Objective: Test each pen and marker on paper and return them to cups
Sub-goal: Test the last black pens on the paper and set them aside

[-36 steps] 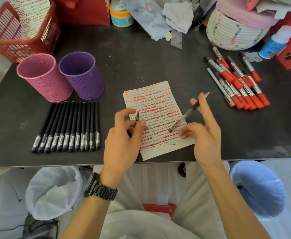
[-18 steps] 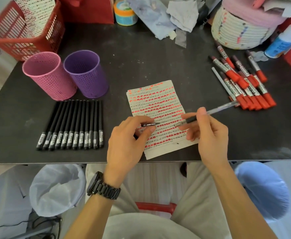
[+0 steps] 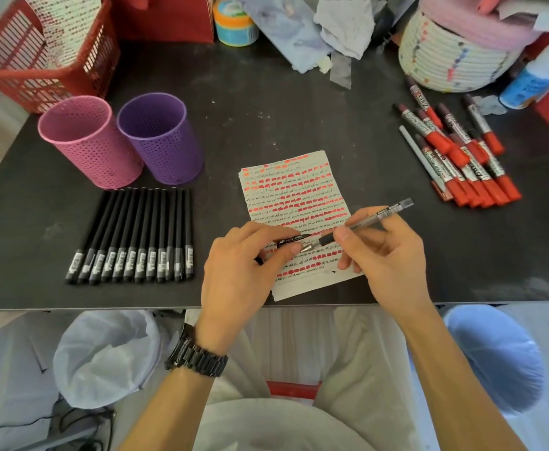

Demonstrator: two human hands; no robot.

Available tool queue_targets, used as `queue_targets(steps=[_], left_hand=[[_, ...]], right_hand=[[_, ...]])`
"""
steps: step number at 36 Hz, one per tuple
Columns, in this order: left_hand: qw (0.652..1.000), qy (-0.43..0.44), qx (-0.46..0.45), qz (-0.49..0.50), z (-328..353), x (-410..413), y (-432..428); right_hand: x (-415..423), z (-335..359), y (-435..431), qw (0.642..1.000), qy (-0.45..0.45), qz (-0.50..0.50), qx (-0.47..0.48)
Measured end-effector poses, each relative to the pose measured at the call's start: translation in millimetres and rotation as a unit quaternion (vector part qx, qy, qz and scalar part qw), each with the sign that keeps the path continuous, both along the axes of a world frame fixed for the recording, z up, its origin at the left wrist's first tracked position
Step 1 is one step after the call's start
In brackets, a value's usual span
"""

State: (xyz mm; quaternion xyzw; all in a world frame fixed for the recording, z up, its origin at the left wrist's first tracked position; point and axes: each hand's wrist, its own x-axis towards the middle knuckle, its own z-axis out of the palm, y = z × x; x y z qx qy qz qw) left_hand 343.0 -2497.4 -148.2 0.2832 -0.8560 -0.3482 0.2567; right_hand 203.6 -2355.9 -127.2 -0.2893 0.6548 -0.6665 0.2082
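Likely recapping: left hand (image 3: 237, 275) pinches the cap (image 3: 294, 239), right hand (image 3: 390, 255) pinches the pen (image 3: 364, 221). Next move requires aligning tip with cap, then pushing.

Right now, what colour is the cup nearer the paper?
The cup is purple, dotted with small holes; the head view shows it.

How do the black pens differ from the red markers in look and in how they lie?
The black pens lie in a neat parallel row left of the paper; the red markers lie in a loose, overlapping pile right of it. The black pens are slim and dark; the red markers are thicker, with red near ends and pale printed barrels. Both lie flat on the table, outside the pink cup and the purple cup.
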Motion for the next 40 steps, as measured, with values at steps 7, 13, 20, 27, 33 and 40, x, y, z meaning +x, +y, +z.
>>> queue_targets(steps=[7, 13, 20, 27, 33, 40], left_hand=[[1.0, 0.003, -0.003, -0.003, -1, 0, 0], [1.0, 0.005, -0.011, -0.013, -3, 1, 1], [1.0, -0.012, 0.018, -0.015, -5, 3, 0], [1.0, -0.02, 0.002, -0.011, -4, 2, 2], [0.983, 0.102, 0.145, 0.046, 7, 13, 3], [0.965, 0.147, 0.066, 0.208, 40, 86, -26]], right_hand=[[-7, -5, 2, 0.999, 0.002, -0.025, -0.028], [-3, -2, 0, 1.0, 0.014, 0.001, 0.012], [-3, -1, -4, 0.998, 0.012, 0.023, 0.049], [2, -6, -7, 0.991, 0.075, 0.016, 0.111], [14, -15, -7, 0.945, 0.271, 0.025, 0.183], [9, -22, -4, 0.915, 0.333, 0.024, 0.229]])
